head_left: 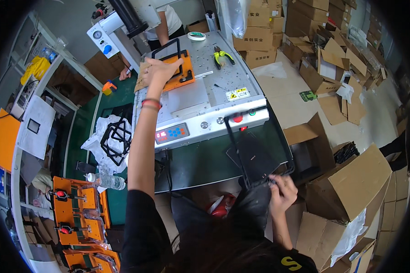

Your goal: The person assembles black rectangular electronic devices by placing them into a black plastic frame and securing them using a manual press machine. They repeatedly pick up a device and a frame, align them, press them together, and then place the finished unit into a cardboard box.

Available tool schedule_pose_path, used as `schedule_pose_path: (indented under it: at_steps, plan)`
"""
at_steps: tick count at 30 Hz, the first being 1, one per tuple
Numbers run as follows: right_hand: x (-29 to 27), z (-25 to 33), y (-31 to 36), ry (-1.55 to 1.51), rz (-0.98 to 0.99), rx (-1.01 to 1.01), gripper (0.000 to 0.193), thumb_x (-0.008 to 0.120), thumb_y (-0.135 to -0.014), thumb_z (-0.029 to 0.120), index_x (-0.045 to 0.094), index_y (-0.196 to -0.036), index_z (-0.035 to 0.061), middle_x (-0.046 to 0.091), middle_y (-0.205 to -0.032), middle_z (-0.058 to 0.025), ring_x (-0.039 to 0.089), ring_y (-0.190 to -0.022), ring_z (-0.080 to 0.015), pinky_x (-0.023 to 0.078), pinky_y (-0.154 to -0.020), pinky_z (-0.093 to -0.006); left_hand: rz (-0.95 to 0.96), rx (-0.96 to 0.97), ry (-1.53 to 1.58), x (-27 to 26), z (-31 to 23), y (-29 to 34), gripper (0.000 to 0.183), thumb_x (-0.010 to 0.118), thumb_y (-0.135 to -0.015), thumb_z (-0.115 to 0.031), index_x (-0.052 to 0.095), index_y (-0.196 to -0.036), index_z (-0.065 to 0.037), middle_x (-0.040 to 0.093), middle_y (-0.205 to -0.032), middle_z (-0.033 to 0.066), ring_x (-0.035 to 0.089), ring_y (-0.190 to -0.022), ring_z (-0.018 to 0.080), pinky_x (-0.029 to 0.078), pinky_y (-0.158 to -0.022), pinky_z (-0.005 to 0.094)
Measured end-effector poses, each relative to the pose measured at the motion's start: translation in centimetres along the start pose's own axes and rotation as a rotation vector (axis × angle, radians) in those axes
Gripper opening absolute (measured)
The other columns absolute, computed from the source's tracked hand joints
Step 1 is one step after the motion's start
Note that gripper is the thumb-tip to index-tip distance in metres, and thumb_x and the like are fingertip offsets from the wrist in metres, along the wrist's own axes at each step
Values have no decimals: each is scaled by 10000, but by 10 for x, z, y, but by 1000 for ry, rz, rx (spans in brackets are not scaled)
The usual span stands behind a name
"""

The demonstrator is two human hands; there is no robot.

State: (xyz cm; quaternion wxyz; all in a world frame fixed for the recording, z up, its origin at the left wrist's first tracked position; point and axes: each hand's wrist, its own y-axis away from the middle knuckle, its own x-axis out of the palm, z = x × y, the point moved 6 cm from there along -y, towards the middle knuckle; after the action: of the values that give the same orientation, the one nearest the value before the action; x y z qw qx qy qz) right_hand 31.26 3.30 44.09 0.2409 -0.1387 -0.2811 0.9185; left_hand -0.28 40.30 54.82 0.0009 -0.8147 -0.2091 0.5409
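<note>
The right hand (284,193) pinches the near rail of a black rectangular frame (231,134) at the green table's (200,168) edge (probably light, stiff; best held by a corner); the left hand (158,73) spreads over an orange fixture (187,69), any grip indeterminable.

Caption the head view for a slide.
Left hand at an orange fixture on a white-fronted machine; right hand holds a black frame.

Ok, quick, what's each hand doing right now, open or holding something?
Left hand: open, spread over the orange fixture; any grip beneath can't be told.
Right hand: closed, holding a black frame by its near edge.
</note>
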Motion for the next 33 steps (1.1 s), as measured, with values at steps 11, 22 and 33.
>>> schedule_pose_path:
  at_steps: [11, 22, 33]
  plan:
    - [260, 12, -155, -96, 224, -232, 180, 674, -794, 74, 674, -946, -23, 628, -737, -154, 614, -624, -245, 471, -592, -325, -3, 209, 1310, -108, 127, 310, 1101, 728, -661, -555, 122, -1439, -67, 414, -1315, 246, 434, -1209, 309, 284, -1028, 394]
    - [302, 33, -136, 501, 454, -207, 269, 650, -817, 200, 677, -1040, 53, 650, -776, -195, 638, -732, -339, 508, -677, -399, 317, 150, 1542, -74, 194, 342, 1179, 826, -565, -335, 24, -1381, -49, 301, -1357, 249, 338, -1271, 326, 234, -1085, 398]
    - [113, -28, -89, 690, 47, -244, 398, 521, -840, 5, 487, -1236, -1, 570, -1089, -211, 557, -983, -361, 442, -855, -419, 455, 92, 1599, -50, 162, 352, 1187, 770, -542, -496, 102, -1416, -51, 327, -1337, 316, 398, -1218, 362, 274, -1035, 396]
